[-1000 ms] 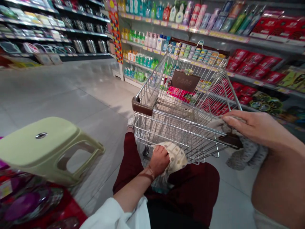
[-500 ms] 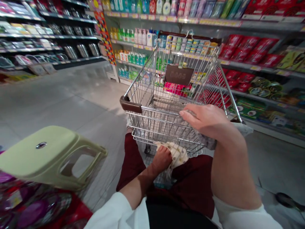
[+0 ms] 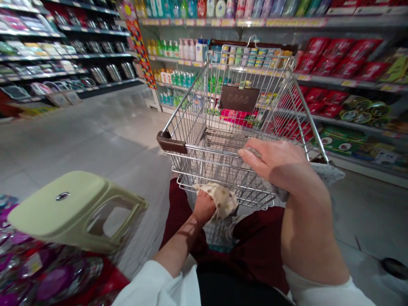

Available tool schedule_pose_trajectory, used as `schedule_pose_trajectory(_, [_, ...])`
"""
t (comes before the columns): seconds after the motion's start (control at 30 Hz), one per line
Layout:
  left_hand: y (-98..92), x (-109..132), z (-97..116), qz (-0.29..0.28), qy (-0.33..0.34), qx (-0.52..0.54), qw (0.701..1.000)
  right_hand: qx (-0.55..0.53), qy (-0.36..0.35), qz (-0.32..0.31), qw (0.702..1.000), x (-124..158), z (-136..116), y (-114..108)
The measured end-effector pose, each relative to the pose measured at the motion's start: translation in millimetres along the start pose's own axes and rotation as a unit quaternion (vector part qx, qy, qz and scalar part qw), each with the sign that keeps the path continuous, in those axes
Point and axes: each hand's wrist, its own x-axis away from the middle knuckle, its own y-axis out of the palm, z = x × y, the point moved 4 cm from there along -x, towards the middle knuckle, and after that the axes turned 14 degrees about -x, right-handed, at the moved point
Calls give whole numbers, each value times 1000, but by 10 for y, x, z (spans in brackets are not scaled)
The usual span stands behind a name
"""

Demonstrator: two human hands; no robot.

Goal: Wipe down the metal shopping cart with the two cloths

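Observation:
A metal wire shopping cart (image 3: 219, 151) with brown plastic corners stands right in front of my knees. Low on its near end, my left hand (image 3: 204, 207) grips a cream cloth with brown dots (image 3: 225, 199), pressed to the bottom wires. My right hand (image 3: 276, 161) is closed over the cart's top rail near the right corner, with a grey patterned cloth (image 3: 328, 172) under it and poking out to the right. The fingertips of that hand are mostly hidden behind the rail. A brown sign plate (image 3: 239, 99) hangs on the cart's far end.
A pale green plastic stool (image 3: 60, 208) stands at the left, beside purple-lidded containers (image 3: 55, 280). Shelves of bottles (image 3: 188, 80) and red packages (image 3: 338, 53) rise behind the cart. Farther left are shelves with metal pots (image 3: 113, 72). A dark round object (image 3: 395, 268) lies on the floor at right.
My left hand has slid left along the cart's lower wires with the dotted cloth. My right hand stays on the rail. The view has shifted slightly.

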Motion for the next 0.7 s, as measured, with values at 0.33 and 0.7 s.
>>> schedule_pose_trajectory(0.33, [-108,15,-186,54,-22,-25,998,21,15,-17,1000,-19,-3,16])
schedule_pose_trajectory(0.7, [63,275,-200,41,-54,63,996,19,24,-6,1000,-12,-21,13])
